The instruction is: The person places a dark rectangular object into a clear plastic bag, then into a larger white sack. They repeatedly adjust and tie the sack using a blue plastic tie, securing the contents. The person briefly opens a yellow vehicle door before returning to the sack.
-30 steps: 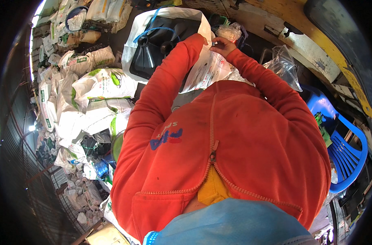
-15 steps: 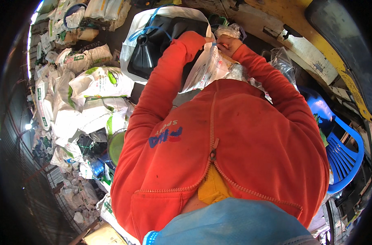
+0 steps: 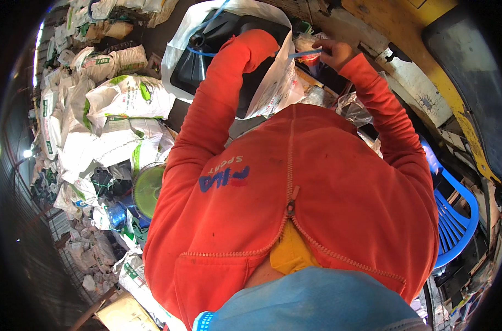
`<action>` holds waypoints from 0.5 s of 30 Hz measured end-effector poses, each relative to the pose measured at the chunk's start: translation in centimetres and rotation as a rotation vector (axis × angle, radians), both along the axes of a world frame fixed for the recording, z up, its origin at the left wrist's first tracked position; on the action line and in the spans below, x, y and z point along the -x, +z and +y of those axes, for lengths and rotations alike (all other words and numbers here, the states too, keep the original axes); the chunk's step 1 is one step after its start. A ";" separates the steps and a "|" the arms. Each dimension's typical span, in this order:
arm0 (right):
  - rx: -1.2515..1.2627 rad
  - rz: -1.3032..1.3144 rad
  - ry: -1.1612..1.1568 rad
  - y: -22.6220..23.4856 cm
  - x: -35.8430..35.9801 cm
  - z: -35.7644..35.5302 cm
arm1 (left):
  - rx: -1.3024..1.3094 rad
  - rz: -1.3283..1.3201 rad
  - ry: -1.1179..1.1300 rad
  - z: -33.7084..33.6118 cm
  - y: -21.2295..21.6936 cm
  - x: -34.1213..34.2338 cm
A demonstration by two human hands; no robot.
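Observation:
A white woven sack point(image 3: 175, 54) holds black plastic containers point(image 3: 191, 73), one with a round neck turned upward. Blue strap point(image 3: 213, 22) runs loosely across the sack's mouth. My left hand point(image 3: 275, 51) is at the sack's right rim, mostly covered by the red sleeve, so its fingers are hidden. To the right of the sack, my right hand point(image 3: 337, 54) pinches the end of a blue strap piece point(image 3: 306, 54), which stretches out level from the sack's rim.
Several white sacks point(image 3: 132, 102) are piled at left. A green round fan point(image 3: 148, 192) stands by my left side. At right are a blue plastic chair point(image 3: 455, 226) and a yellow-edged machine frame point(image 3: 471, 132). Clear plastic point(image 3: 354, 107) lies under my right forearm.
My right hand has moved right, away from the sack's rim, drawing the blue strap out straight. My left hand has stayed near the rim, and its fingers have gone out of sight.

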State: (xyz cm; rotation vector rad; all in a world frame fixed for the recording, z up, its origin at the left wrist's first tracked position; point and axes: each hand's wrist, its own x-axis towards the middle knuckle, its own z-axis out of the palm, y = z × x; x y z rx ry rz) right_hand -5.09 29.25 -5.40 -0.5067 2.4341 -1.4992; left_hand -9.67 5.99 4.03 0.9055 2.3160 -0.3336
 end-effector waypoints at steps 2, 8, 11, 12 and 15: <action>-0.324 0.210 0.089 1.1 0.2 0.1 | -0.005 -0.098 0.278 0.1 0.3 0.1; -0.443 0.598 0.267 3.3 0.3 -1.2 | -0.752 -0.260 0.846 -1.1 0.0 -1.8; -0.112 0.881 0.308 3.4 1.8 -2.9 | -0.838 0.486 -0.380 -1.1 -1.2 -3.0; -0.033 0.832 0.275 3.2 2.3 -3.5 | -0.821 0.465 -0.313 -1.0 -1.5 -3.3; 0.387 0.692 0.182 1.4 4.0 -5.7 | -0.781 0.297 0.095 -0.4 -2.2 -4.0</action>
